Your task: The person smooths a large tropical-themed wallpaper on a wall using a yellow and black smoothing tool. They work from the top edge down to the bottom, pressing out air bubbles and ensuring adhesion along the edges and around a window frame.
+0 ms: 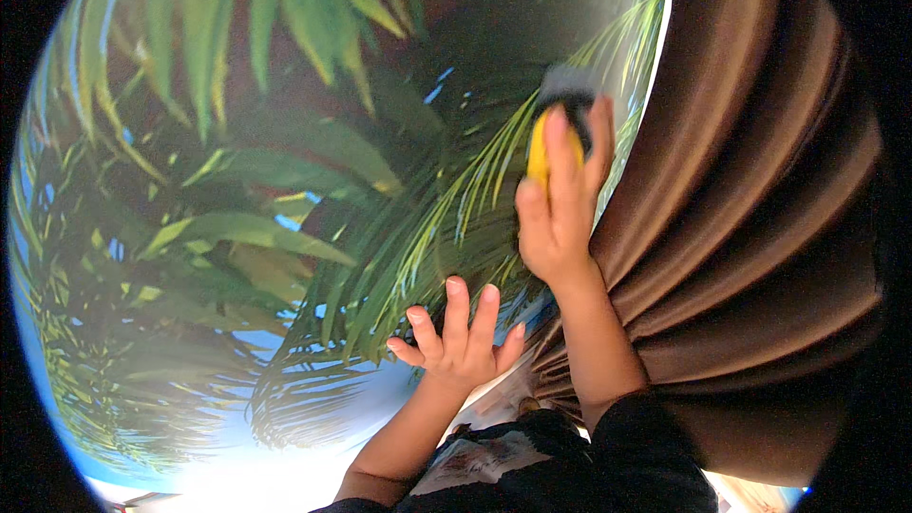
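A mural wall covering (285, 249) printed with green palm leaves and patches of blue fills most of the view before me. My right hand (563, 221) grips a yellow-and-black scraper (543, 149) near the mural's right edge. The scraper's greyish blade end points away from me over the printed leaves and is blurred. Lower and to the left, my left hand (456, 342) has its fingers spread over the mural with nothing held. Whether its fingertips touch the surface I cannot tell.
A brown curtain (712, 228) hangs in deep folds along the right, close beside my right forearm. The mural's pale edge (659, 50) runs next to it. Bright light (249, 477) glares at the bottom left. My dark shirt (541, 463) shows below.
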Tool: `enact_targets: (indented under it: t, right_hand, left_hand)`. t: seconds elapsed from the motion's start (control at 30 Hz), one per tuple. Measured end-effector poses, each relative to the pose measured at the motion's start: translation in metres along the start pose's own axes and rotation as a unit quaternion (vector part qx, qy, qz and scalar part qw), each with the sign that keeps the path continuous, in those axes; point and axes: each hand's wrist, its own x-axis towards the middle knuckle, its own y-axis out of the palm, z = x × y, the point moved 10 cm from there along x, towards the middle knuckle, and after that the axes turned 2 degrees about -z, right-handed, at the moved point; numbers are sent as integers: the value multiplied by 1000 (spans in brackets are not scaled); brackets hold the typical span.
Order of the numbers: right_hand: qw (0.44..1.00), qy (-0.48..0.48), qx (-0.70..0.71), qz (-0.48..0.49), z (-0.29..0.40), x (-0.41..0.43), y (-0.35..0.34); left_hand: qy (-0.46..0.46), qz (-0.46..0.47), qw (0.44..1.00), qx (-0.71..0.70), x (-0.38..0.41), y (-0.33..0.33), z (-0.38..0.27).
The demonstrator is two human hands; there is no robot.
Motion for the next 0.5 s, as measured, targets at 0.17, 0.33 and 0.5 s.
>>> enact_targets:
  t: [0.17,0.33,0.5]
  right_hand:
    - [993,-97,-70,-3,40,35,6]
    - [995,-84,-42,38,50,-30,13]
    - [999,-31,-11,-15,11,-106,7]
  left_hand:
    - [-4,-14,999,-31,-8,-2,6]
    - [-5,-49,998,-48,-14,-4,4]
    - [20,-36,999,-32,-13,-6,2]
